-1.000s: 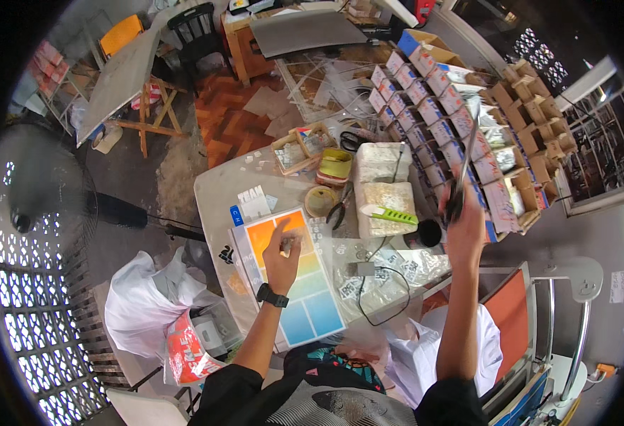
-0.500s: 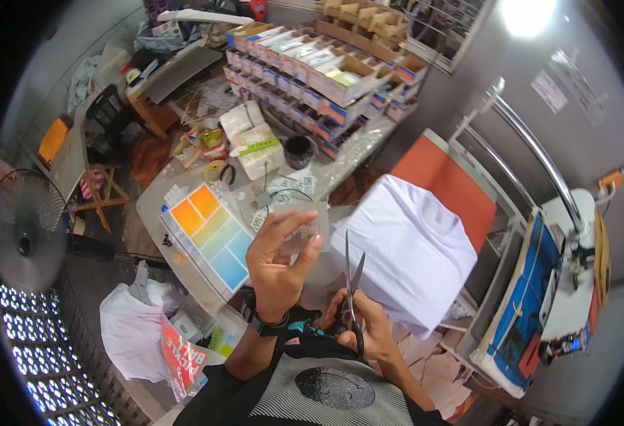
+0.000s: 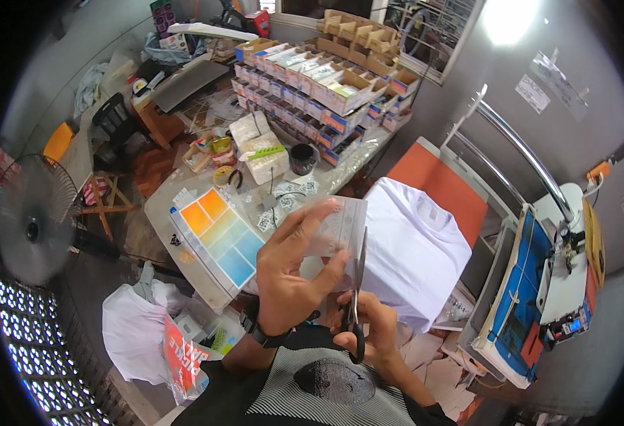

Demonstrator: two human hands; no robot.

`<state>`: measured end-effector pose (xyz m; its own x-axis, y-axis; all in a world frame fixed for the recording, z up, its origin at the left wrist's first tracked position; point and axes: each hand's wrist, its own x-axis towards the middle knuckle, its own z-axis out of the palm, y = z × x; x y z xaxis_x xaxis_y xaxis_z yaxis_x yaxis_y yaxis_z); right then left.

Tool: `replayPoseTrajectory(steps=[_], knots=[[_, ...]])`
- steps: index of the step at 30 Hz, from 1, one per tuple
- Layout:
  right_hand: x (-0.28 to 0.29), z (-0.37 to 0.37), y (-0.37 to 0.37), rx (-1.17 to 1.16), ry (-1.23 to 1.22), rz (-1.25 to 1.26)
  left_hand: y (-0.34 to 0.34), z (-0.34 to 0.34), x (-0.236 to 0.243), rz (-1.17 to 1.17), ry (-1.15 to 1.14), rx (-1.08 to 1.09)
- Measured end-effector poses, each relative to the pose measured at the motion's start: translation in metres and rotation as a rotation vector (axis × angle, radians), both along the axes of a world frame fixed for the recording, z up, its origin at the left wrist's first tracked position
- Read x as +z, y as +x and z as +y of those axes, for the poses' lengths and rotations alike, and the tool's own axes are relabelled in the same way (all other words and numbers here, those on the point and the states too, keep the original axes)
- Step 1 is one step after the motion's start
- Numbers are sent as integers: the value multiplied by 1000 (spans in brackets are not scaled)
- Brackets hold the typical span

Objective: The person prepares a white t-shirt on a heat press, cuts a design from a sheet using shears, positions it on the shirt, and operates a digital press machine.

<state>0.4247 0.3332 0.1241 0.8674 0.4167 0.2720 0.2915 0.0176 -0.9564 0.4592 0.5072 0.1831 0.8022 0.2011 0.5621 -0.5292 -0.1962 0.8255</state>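
Between its thumb and fingers, my left hand [image 3: 294, 273] pinches a clear plastic sheet [image 3: 337, 226] with faint markings on it. Scissors [image 3: 359, 277] are in my right hand [image 3: 368, 326], their black handles around my fingers and the blades pointing away from me. The blades stand upright along the sheet's right edge and look nearly closed there; whether they are cutting into it I cannot tell. A white T-shirt [image 3: 415, 248] lies just right of the blades, over the orange-red pad of a press.
A heat press [image 3: 532, 284] with chrome bars stands on the right. The table [image 3: 163, 213] holds a printed colour sheet [image 3: 219, 234], wrapped blocks [image 3: 266, 160], a black cup [image 3: 302, 157] and stacked cardboard trays [image 3: 326, 85]. A fan [image 3: 34, 227] and a white bag [image 3: 134, 326] are on the left.
My left hand has shifted right with the clear sheet, which now meets the scissors. The scissor blades have gone from spread apart to nearly together. The view has tilted slightly.
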Motion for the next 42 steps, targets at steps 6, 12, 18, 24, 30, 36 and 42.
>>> replayPoseTrajectory(steps=[6,12,18,24,30,36,42], knots=[[-2,28,4,-51,-22,-46,7,20,-6,-29,-82,-33],[-4,36,12,-102,-115,-170,14,28,-2,129,-219,-230],[1,37,12,-147,-145,-192,24,27,-4,107,-209,-279],[0,35,11,-172,-140,-195,29,23,-5,48,-159,-266],[-4,37,4,-191,-94,-143,22,25,-8,74,-150,-295],[-7,40,-1,-179,-86,-161,11,25,-8,130,-201,-239],[-11,37,-9,-182,-124,-187,1,22,-6,121,-207,-186]])
